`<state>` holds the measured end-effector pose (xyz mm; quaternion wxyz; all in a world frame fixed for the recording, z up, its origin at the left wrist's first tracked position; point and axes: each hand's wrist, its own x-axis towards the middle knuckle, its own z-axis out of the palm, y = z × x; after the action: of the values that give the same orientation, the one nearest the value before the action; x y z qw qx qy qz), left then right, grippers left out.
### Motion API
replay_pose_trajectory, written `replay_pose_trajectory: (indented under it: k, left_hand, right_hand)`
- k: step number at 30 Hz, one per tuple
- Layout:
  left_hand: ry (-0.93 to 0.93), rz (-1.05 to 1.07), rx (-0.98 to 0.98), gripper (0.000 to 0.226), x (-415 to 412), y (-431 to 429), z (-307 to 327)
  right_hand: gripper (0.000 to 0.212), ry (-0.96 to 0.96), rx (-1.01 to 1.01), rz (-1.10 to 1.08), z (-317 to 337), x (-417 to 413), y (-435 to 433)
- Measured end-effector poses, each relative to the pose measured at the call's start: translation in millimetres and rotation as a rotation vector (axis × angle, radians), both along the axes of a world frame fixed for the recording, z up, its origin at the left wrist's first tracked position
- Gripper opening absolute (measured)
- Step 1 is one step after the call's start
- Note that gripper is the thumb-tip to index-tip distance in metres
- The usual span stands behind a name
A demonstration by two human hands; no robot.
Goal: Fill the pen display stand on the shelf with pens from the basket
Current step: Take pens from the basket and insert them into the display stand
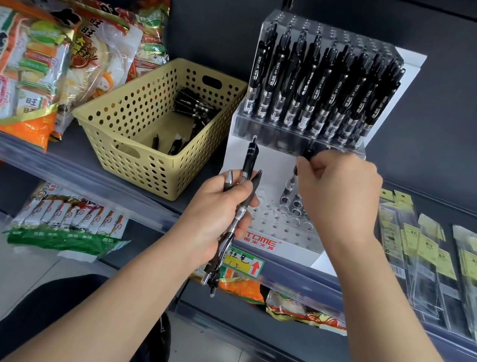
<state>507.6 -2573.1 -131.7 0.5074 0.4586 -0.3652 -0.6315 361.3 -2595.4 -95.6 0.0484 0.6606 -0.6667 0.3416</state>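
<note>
Both forearms are stretched forward. The left grip [220, 209] is curled round several pens [250, 157]; the right grip [339, 194] is pinched on a pen [308, 154].

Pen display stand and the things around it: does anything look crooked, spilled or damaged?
Nothing looks damaged or spilled. The upper tier of the pen display stand holds upright pens in even rows; the lower tier is mostly empty holes. Only the yellow basket sits askew on the shelf, with loose pens heaped inside.

pen [308, 154] mostly hidden by fingers [314, 174], snack bags [14, 58] cropped
</note>
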Motion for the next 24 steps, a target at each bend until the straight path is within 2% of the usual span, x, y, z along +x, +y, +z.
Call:
replay_pose_trajectory:
  k: [9,13,15,17,18,20,22,24]
  left_hand:
    - [-0.034,-0.022,-0.025,0.007,0.1,0.8,0.4]
    - [-0.011,-0.037,-0.014,0.008,-0.8,1.6,3.2]
    - [0.032,-0.033,0.0,0.009,-1.5,2.3,4.9]
    - [0.083,-0.023,0.012,0.01,-2.0,2.8,6.2]
    - [0.115,-0.007,0.021,0.011,-1.9,2.5,7.0]
    - [0.158,0.043,0.05,0.013,-0.5,0.5,8.5]
    - [0.151,0.083,0.071,0.014,2.6,-2.5,9.0]
    - [0.202,0.094,0.093,0.015,5.9,-5.4,8.9]
  right_hand:
    - [0.035,0.09,0.097,-0.033,-3.7,2.2,0.0]
    - [0.043,-0.004,0.103,0.025,0.2,4.6,2.2]
    - [0.038,-0.175,0.142,0.129,2.9,5.9,2.8]
    - [0.014,-0.348,0.18,0.275,6.0,9.3,5.6]
    - [0.005,-0.37,0.188,0.371,8.5,10.4,8.1]
    - [0.021,-0.305,0.262,0.589,11.6,11.4,12.6]
    - [0.025,-0.244,0.41,0.771,17.2,15.3,19.2]
    - [0.028,-0.209,0.528,0.85,22.2,18.2,23.7]
